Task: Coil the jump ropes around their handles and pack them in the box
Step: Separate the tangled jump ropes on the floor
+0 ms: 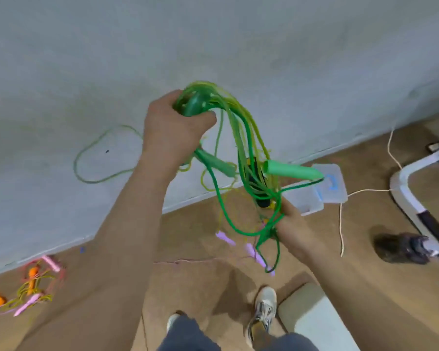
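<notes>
1. You are holding a tangled bundle of green and yellow-green plastic jump ropes (238,138) up in front of the grey wall. None of it is coiled yet.
2. Your left hand (173,127) is gripping the top of the bundle, its fingers wrapped round a dark green tapered plastic handle (195,105) and several strands.
3. Your right hand (293,225) is closing on dark green cord at the bottom of the tangle.
4. A light green conical handle (292,171) is dangling free on the right. A second dark green handle (214,162) is hanging under your left wrist, and a loose green loop (99,158) is swinging out to the left.
5. You are probably sorting one rope from the others. Trace the cord from the handle you are gripping and draw it out slowly, since yanking would likely tighten the knots.
6. Pair the matching handles before you start winding.
7. The clear plastic box with a blue latch (325,191) is lying on the brown floor by the wall, beyond your right hand. I cannot tell what is in it.
</notes>
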